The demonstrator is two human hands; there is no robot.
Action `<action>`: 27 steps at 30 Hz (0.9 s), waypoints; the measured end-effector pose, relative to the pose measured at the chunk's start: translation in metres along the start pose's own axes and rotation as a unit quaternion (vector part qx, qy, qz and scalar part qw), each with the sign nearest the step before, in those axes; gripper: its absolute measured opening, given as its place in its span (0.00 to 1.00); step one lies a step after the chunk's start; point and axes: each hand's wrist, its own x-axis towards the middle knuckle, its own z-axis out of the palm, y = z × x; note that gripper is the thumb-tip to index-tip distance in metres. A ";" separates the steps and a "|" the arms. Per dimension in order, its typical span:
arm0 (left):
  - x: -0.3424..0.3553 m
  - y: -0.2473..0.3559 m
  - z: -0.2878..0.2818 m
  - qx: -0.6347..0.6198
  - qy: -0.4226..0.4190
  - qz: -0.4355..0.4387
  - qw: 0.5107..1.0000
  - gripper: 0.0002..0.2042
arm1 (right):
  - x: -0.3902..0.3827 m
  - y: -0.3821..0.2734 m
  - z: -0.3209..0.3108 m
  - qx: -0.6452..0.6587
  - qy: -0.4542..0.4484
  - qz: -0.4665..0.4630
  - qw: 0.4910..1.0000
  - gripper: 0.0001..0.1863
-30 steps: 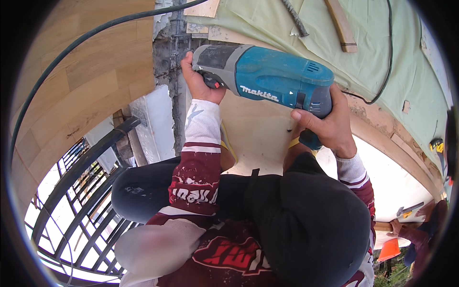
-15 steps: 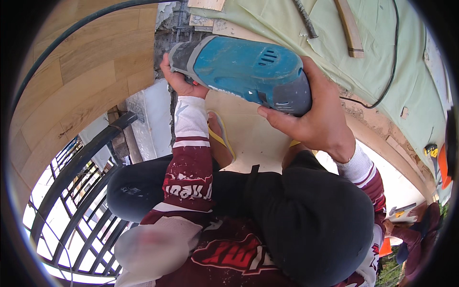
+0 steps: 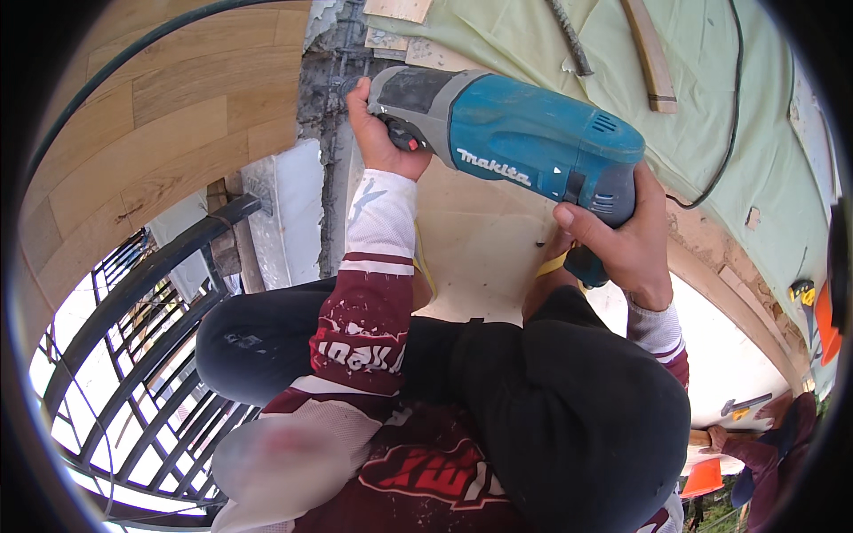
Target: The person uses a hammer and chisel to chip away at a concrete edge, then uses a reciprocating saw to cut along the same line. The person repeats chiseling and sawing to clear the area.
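A teal and dark grey hammer drill lies nearly level across my view, held up above the plywood between my feet. My left hand is closed around its narrower dark end at the left, beside a black control with a small red spot. My right hand grips the wider end at the right, thumb along the near side. Part of each hand's fingers is hidden behind the tool's body. Whether a bit is fitted I cannot tell.
Wood-look planks curve along the left, above a black metal railing. Broken concrete lies ahead. A green sheet carries a wooden strip, a metal rod and a black cable. A hammer and another person's sleeve show at right.
The hammer drill has shifted right and turned, so more of its near side and lower handle show. Both hands have moved right with it, still holding on.
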 end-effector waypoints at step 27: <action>-0.010 -0.004 0.011 -0.159 -0.085 -0.073 0.981 0.25 | 0.008 -0.074 -0.002 -0.080 0.000 -0.028 0.996 0.36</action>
